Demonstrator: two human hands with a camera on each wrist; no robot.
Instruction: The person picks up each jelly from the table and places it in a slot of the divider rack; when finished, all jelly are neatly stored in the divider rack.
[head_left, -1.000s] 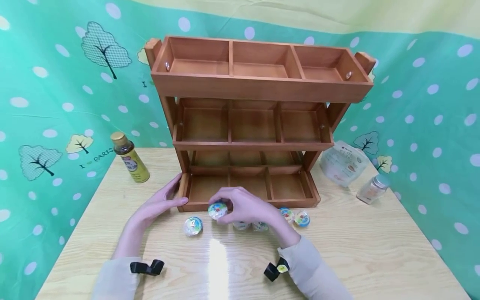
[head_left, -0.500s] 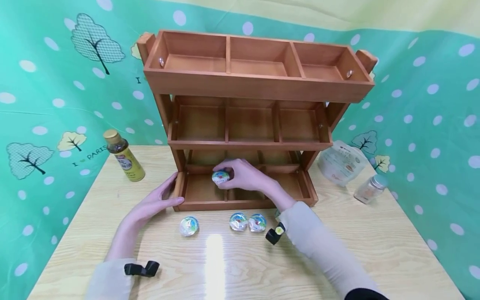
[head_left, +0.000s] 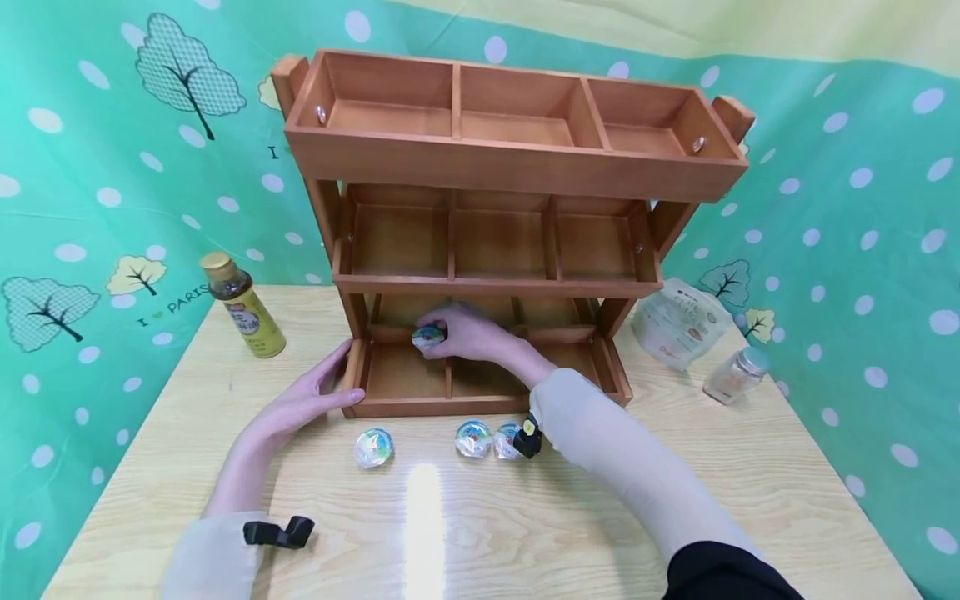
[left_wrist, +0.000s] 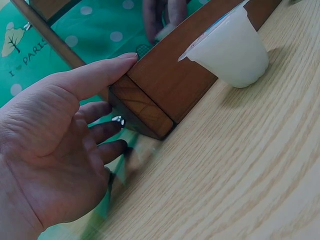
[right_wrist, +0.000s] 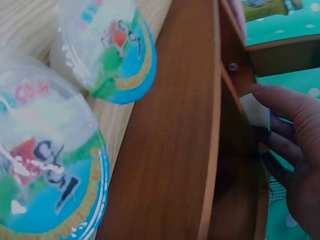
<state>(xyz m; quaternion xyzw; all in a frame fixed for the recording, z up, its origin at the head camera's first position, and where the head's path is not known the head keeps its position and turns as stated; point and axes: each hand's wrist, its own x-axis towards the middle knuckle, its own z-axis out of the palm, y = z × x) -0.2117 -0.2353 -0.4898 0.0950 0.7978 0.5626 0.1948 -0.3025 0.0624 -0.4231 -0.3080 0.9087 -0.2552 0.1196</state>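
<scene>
A brown wooden rack (head_left: 510, 164) with three tiers of divided trays stands on the table. My left hand (head_left: 307, 400) grips the left end of its bottom tray, thumb on the front board and fingers along the side. My right hand (head_left: 468, 333) pinches a small jelly cup (head_left: 428, 337) with a printed lid, over the rear of the bottom tray's left compartment. In the right wrist view the held cup's whitish side (right_wrist: 256, 111) shows between thumb and fingers. Another jelly cup (left_wrist: 232, 50) lies tilted on the table before the rack.
Two more jelly cups (head_left: 473, 438) sit in front of the rack, one partly behind the right wrist strap. A yellow-labelled bottle (head_left: 255, 321) stands at left. A clear plastic pouch (head_left: 681, 323) and a lidded jar (head_left: 737, 377) are at right.
My right hand has lifted the jelly cup from the table, carried it over the front board and moved farther back into the bottom tier. My left hand keeps its hold on the rack.
</scene>
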